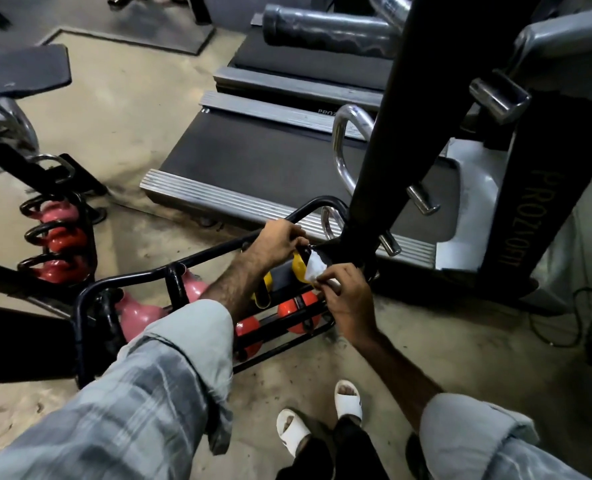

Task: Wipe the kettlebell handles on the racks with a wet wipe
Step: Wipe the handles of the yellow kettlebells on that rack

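A low black kettlebell rack (90, 292) stands on the floor in front of me, holding pink (138, 315), orange (299, 311) and yellow (266, 284) kettlebells. My left hand (277, 242) grips something dark at the top of the yellow kettlebell near the rack's upper bar. My right hand (346, 294) pinches a white wet wipe (314, 268) against that yellow kettlebell's handle. My left forearm hides part of the yellow kettlebell.
A second rack (57, 237) with pink and red kettlebells stands at the left. Treadmill decks (253, 157) lie behind the rack, and a thick black machine post (384, 143) rises just right of my hands. Cables (578, 320) lie on the floor at right; my sandalled feet (318, 414) are below.
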